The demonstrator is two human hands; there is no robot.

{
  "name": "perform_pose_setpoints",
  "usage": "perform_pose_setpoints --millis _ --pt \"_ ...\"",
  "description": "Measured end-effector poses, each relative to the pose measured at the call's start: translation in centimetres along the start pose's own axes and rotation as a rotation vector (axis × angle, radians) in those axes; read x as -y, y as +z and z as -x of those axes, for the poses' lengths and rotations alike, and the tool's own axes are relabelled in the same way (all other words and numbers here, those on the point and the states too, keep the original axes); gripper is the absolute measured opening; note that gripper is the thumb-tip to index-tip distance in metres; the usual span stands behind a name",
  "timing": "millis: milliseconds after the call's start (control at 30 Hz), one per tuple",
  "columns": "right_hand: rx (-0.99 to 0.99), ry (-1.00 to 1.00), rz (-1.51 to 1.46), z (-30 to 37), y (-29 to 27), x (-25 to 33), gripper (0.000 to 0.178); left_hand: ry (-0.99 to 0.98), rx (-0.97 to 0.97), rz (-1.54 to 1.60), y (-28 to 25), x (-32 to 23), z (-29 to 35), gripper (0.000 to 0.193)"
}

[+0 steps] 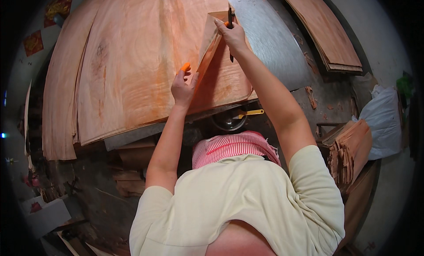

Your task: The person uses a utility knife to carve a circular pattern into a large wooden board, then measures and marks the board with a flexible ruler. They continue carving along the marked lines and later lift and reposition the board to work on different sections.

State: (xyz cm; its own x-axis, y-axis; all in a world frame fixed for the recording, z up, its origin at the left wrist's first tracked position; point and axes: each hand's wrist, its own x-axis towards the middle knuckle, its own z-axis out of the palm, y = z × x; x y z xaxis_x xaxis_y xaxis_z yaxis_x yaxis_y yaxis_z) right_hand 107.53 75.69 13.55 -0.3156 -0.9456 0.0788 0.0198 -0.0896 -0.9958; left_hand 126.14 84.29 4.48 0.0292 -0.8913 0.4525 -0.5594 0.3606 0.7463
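Note:
A large reddish-tan wood veneer sheet (132, 66) lies on top of a stack, its right edge lifted and folded back. My left hand (182, 89) holds that raised edge nearer me, thumb on one side; an orange finger cover (185, 67) is on one finger. Farther off, my right hand (232, 35) pinches the far end of the same edge. A slim dark tool (231, 50), perhaps a knife, is also held in my right hand, pointing down along the fingers; its exact kind is unclear. Under the lifted edge, more veneer (229, 77) shows.
A smooth grey metal surface (274, 39) lies right of the stack. Below the table edge stands a dark bowl (227, 121) with a yellow-handled brush or scraper (251, 112). More veneer stacks (327, 31) lie far right; bundled offcuts (353, 145) sit beside a white plastic bag (382, 123).

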Motion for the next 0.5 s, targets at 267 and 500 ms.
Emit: perform_pose_setpoints --millis 267,500 --pt "0.019 -0.025 -0.014 -0.9 1.4 -0.2 0.034 0.006 0.005 -0.090 -0.2 0.2 -0.1 0.038" --pt "0.041 -0.029 -0.013 -1.0 1.7 -0.8 0.032 0.067 0.018 -0.169 -0.1 -0.1 0.1 0.033"
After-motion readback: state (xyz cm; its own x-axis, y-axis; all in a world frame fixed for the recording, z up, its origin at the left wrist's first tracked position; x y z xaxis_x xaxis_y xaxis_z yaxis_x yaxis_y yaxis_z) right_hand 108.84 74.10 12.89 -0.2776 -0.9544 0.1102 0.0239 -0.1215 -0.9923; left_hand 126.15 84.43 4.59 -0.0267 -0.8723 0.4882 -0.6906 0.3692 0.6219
